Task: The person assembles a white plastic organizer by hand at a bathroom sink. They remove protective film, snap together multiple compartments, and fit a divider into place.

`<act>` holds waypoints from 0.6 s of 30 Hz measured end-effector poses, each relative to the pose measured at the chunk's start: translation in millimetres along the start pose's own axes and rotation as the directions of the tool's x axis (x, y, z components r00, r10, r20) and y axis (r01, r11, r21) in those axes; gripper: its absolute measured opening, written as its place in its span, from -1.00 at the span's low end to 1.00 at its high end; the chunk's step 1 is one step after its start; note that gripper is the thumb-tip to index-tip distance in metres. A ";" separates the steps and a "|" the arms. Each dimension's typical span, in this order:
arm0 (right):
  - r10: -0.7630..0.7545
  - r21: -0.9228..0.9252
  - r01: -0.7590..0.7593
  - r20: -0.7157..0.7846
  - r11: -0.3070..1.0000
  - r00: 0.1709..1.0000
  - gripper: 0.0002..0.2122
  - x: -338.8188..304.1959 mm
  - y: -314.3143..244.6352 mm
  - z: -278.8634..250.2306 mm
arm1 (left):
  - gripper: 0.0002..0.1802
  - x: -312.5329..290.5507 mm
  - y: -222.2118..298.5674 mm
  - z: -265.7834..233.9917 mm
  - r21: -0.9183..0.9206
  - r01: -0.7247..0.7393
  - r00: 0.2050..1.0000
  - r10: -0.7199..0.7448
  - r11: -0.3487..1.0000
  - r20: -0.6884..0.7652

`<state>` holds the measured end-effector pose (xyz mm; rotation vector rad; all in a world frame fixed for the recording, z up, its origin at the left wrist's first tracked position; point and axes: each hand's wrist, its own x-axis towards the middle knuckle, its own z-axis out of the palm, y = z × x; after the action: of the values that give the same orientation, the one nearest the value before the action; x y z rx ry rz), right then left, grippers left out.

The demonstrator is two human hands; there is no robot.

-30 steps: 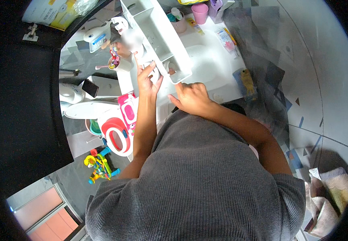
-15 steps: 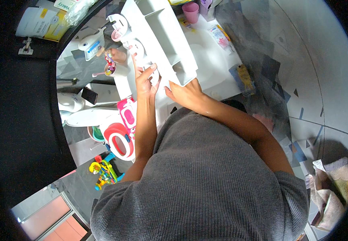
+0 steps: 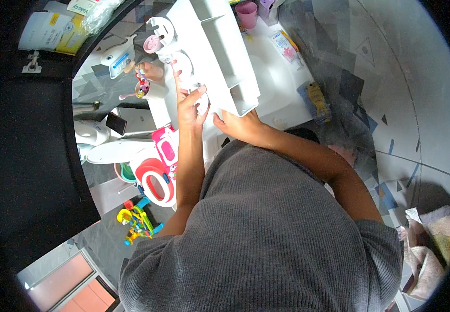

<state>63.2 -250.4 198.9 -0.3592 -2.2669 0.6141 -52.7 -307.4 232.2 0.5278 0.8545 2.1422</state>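
A long white bathroom storage rack (image 3: 219, 41) with divided compartments is held tilted above the white sink. Along its left side are round white cup holders (image 3: 179, 66), with a small pink round piece (image 3: 152, 44) near the far one. My left hand (image 3: 191, 106) grips the nearest round holder, its index finger stretched along the side and its thumb bent over. Under the rack's near end, my right hand (image 3: 240, 125) supports it; most of its fingers are hidden behind the rack.
The white sink (image 3: 282, 106) lies beneath. A toothpaste tube (image 3: 286, 49) and a pink cup (image 3: 246, 14) stand at its far right. A cup of toothbrushes (image 3: 152, 89) is on the left, by a dark phone (image 3: 116, 123) and a red-and-white child's toilet seat (image 3: 156, 182).
The rack has shifted slightly right and toward me, tilting a little. Both hands keep their hold, the left moving slightly with it.
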 end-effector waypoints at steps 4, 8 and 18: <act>0.131 0.346 -0.174 0.144 0.922 0.981 -0.62 -3.0 -4.9 3.1 | -0.24 -1.9 -4.8 -11.1 0.055 0.000 0.999 0.002 0.998 -0.048; 0.188 0.567 -0.313 0.269 0.762 0.945 -0.50 -6.1 -8.4 7.9 | -0.27 -4.5 0.4 -17.4 0.013 0.020 0.994 -0.019 1.000 -0.108; 0.033 -0.076 -0.006 0.372 0.997 0.928 -0.65 -5.9 -0.7 -4.8 | -0.21 -1.4 7.5 -14.5 0.072 -0.016 0.983 0.029 0.997 -0.179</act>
<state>70.7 -252.0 198.6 -0.3219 -2.6588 0.6545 -64.2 -318.1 227.3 0.3839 1.0305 2.2118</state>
